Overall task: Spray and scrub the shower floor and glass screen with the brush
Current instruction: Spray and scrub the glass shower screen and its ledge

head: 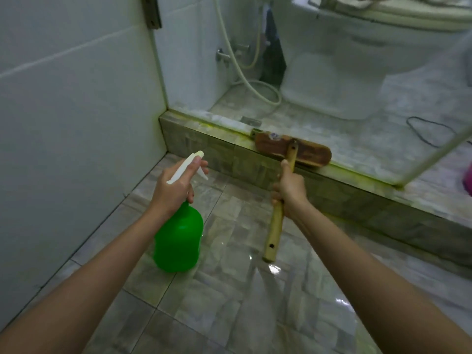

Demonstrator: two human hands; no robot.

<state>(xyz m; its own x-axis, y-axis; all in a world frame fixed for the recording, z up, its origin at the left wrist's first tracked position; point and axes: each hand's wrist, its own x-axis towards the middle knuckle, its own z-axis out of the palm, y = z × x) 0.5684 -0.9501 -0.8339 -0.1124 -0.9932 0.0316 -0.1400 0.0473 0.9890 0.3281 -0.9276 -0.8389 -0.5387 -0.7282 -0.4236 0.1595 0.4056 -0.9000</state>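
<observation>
I see the left hand (173,190) holding the green spray bottle (178,241) by its neck, with the fingers (198,163) wrapped around the white trigger head (187,167); the nozzle points up and away toward the tiled kerb (204,146). The bottle hangs below the hand, above the shower floor (229,302), and I cannot tell whether it touches anything beneath it. The right hand (290,190) is closed around the wooden handle of the brush (293,152), with the thumb laid along the top of the handle toward the head. The lower end of the handle projects down past the hand and shows a small hole near its tip. The brown brush head lies across the top edge of the kerb, just beside the bottom edge of the glass screen (332,72). A yellow-green line runs along the kerb at the base of the glass. The floor on the near side is grey marbled tile with wet reflections. The white tiled wall (76,98) stands on the left, meeting the glass at a vertical seal. Through the glass I see a toilet (344,60), a white hose (255,80) looped on the far floor, and a thin dark cord (429,131) lying on the tiles to the right.
</observation>
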